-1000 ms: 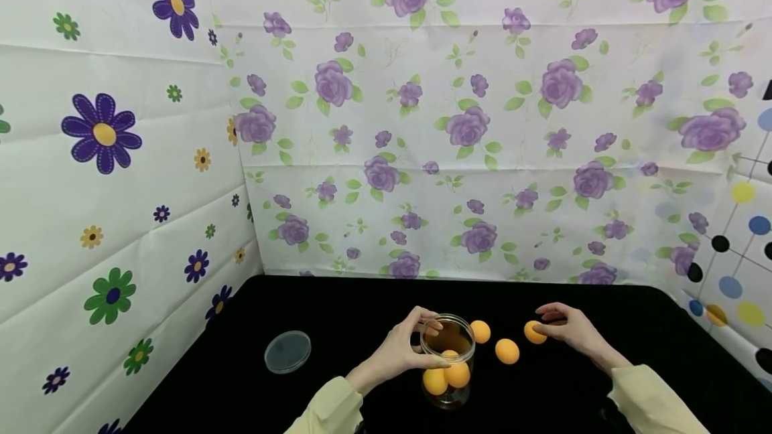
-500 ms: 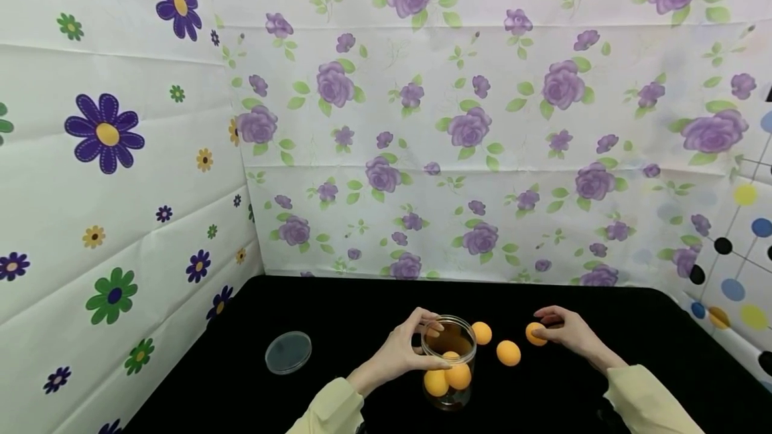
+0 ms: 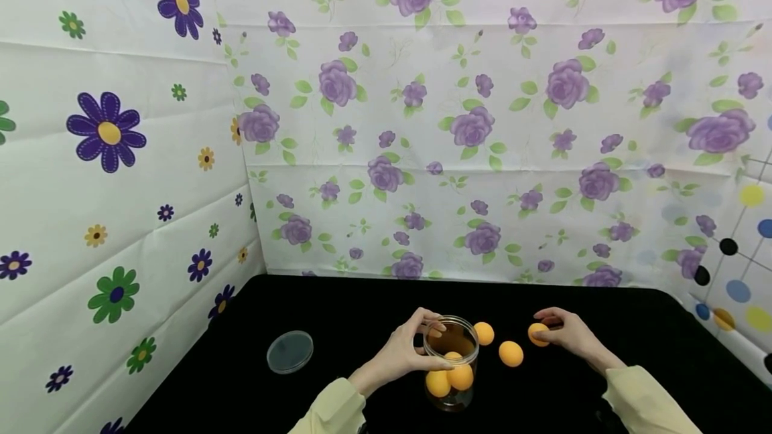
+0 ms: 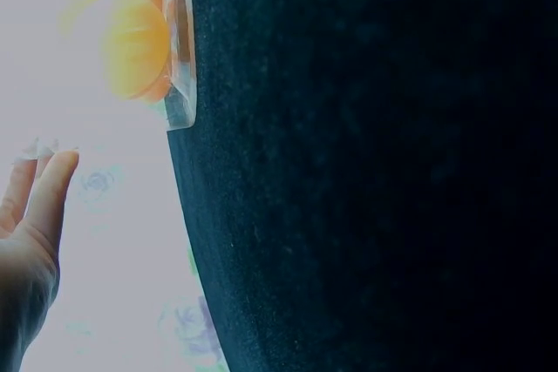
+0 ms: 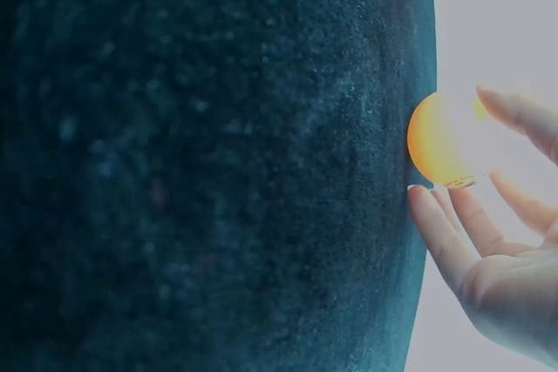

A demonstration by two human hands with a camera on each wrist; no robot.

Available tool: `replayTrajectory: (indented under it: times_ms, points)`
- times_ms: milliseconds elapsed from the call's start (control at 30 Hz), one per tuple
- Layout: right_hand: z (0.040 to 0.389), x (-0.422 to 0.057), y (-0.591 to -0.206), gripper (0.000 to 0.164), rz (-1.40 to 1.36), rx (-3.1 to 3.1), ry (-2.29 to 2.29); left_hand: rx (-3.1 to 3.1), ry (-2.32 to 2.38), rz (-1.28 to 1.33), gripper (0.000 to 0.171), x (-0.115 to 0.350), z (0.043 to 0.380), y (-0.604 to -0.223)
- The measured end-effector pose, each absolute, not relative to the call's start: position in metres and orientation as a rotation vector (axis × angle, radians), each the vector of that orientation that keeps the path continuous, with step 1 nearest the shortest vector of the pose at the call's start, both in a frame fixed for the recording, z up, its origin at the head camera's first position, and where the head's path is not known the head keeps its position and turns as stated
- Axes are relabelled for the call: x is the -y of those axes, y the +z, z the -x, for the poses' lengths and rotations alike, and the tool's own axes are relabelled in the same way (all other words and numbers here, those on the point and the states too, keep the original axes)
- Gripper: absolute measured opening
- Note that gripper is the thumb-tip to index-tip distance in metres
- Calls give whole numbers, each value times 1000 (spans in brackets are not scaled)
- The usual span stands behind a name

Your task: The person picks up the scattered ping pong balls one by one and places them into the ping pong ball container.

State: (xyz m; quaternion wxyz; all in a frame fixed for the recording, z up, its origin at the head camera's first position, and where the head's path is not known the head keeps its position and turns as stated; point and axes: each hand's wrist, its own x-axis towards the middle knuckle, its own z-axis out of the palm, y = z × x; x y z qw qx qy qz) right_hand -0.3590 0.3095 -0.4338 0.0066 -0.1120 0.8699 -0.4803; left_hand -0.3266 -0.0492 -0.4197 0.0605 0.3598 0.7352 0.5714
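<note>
My left hand grips a clear jar near its open mouth, thumb on the near side and fingers at the far rim. The jar stands upright, and orange ping-pong balls show through its wall. To its right, my right hand pinches another orange ping-pong ball between thumb and fingers. In the right wrist view this ball has small print on its underside, and fingertips lie below it close to the black cloth. Two loose ping-pong balls lie between the jar and my right hand.
A round, clear lid lies on the black tabletop, left of the jar. A flowered white sheet hangs behind the table, with patterned sheets on both sides.
My right hand has drawn in slightly to the left and closed around the ping-pong ball. The left hand and jar hold still; the view shifts a little.
</note>
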Motion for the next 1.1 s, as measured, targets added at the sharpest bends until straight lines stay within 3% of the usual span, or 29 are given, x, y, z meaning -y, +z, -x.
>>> replayTrajectory:
  times_ms: [700,1100]
  points:
    - [357,-310,-435,39,352,-2663,-1550,-2237,1718,-1083,55,49,327,-419]
    - [354,-302,-428,43,358,-2709,-1608,-2243,1708,-1077,55,49,327,-419]
